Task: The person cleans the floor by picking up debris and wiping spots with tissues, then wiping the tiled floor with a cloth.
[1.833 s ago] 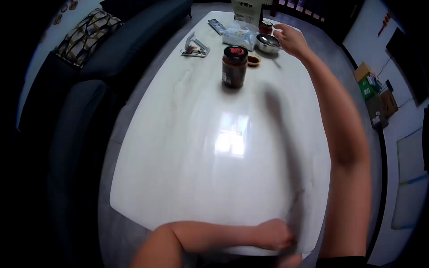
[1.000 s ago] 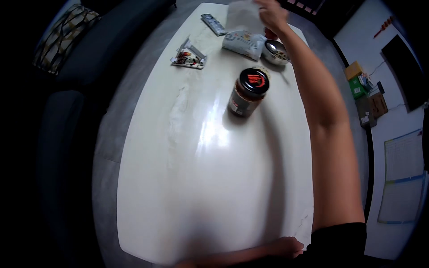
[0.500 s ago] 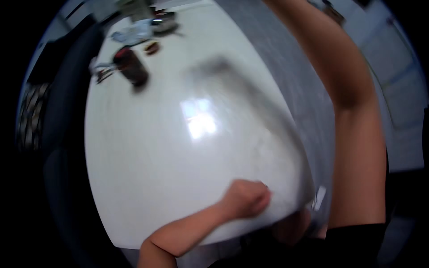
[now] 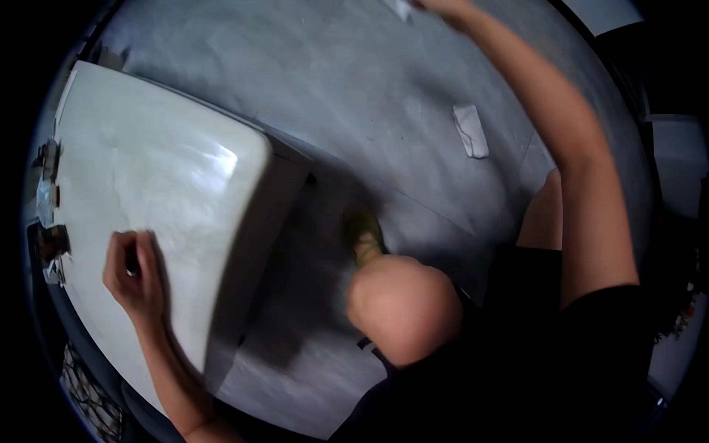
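Observation:
My left hand (image 4: pixel 134 273) rests on the white table (image 4: pixel 170 177), fingers and thumb curled into a loose ring with a dark gap between them. Nothing shows inside that curl. At the top edge of the view, my right hand (image 4: pixel 443 7) is stretched far out over the floor and partly cut off. A white tissue-like piece (image 4: pixel 400 8) shows at its fingertips; most of it lies outside the view.
A folded white piece of paper or tissue (image 4: pixel 470 131) lies on the grey floor (image 4: pixel 332 74). My bent knee (image 4: pixel 406 306) and a green shoe (image 4: pixel 363 232) are beside the table's corner. Several small items, including a dark reddish canister (image 4: pixel 53 242), stand at the table's far left.
The view has swung right and down, showing more floor and my legs. My left hand has gone from a fist to a looser curl on the table. My right hand has come into view.

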The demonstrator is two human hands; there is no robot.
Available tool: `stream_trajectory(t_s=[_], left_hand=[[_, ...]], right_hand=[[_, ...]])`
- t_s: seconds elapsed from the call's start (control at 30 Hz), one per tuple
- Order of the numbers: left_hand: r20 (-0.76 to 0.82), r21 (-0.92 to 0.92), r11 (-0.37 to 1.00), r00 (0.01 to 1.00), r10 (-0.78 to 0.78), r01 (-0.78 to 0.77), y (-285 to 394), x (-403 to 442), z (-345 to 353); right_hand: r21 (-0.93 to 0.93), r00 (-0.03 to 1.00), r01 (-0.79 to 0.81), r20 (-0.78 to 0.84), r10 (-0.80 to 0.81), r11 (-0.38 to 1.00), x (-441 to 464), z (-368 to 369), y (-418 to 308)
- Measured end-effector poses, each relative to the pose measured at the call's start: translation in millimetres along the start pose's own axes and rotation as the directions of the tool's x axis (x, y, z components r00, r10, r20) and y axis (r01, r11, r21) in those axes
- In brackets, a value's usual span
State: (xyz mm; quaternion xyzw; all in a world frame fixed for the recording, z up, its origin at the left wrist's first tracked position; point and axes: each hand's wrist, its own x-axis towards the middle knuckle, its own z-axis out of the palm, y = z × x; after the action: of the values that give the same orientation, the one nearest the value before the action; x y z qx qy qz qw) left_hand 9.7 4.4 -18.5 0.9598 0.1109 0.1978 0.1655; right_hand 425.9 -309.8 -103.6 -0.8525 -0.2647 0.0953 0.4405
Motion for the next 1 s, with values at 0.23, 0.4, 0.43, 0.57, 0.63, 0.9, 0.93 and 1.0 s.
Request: stream_trajectory(t_s=[0.23, 0.4, 0.43, 0.57, 0.63, 0.9, 0.93, 1.0], left_hand=[[-0.056, 0.081, 0.997, 0.998, -0.003, 0.007, -11, -1, 3], [-0.061, 0.156, 0.987, 0.998, -0.020, 0.030, -13, -2, 2], [-0.052, 0.191, 0.982, 0.999, 0.006, 0.004, -16, -3, 0], [-0.026, 0.295, 0.955, 1.000, 0.000, 0.008, -24, -7, -8], [0.038, 0.308, 0.951, 0.999, 0.006, -0.018, -41, -12, -21], [-0.159, 0.396, 0.850, 0.938, -0.308, 0.346, -62, -44, -52], [-0.212, 0.363, 0.825, 0.901, -0.379, 0.432, -54, -43, -47], [-0.296, 0.315, 0.768, 0.827, -0.479, 0.557, -45, -44, -39]], right_hand=[[-0.340, 0.882, -0.470, -0.209, 0.422, 0.815, -164, 26, 218], [-0.815, 0.916, 0.160, -0.089, -0.392, 0.557, -163, 21, 191], [-0.820, 0.821, 0.315, -0.017, -0.570, 0.478, -159, 38, 206], [-0.733, 0.979, 0.171, 0.054, -0.194, 0.658, -195, 115, 240], [-0.626, 0.999, -0.038, -0.016, 0.036, 0.779, -220, 148, 247], [-0.613, 0.995, -0.068, 0.012, 0.096, 0.787, -244, 159, 248], [-0.593, 0.995, -0.067, 0.018, 0.097, 0.802, -239, 155, 249], [-0.544, 0.995, -0.062, 0.027, 0.091, 0.837, -226, 150, 252]])
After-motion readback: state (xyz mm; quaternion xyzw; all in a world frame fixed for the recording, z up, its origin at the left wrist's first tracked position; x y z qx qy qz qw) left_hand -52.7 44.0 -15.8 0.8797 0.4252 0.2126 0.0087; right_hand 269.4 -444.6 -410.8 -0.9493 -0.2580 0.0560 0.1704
